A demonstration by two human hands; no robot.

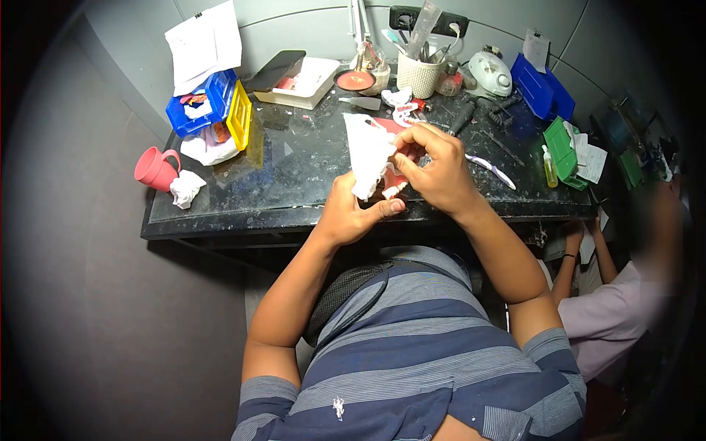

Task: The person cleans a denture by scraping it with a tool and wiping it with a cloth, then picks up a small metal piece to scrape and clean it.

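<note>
Above the front edge of the desk, my left hand is closed around a pink-and-white denture, its thumb along the lower teeth. A crumpled white tissue stands up from the same hand and hides most of its fingers. From the right, my right hand pinches the tissue's edge against the denture, thumb and index finger close together. Its other fingers are curled, and some pink shows behind them. Just beyond the hands, another set of white teeth on a pink base lies on the desk.
The dark desk holds a pink mug, blue and yellow bins, a white tray, a tool cup, a toothbrush and a green bin. A co-worker sits at the right.
</note>
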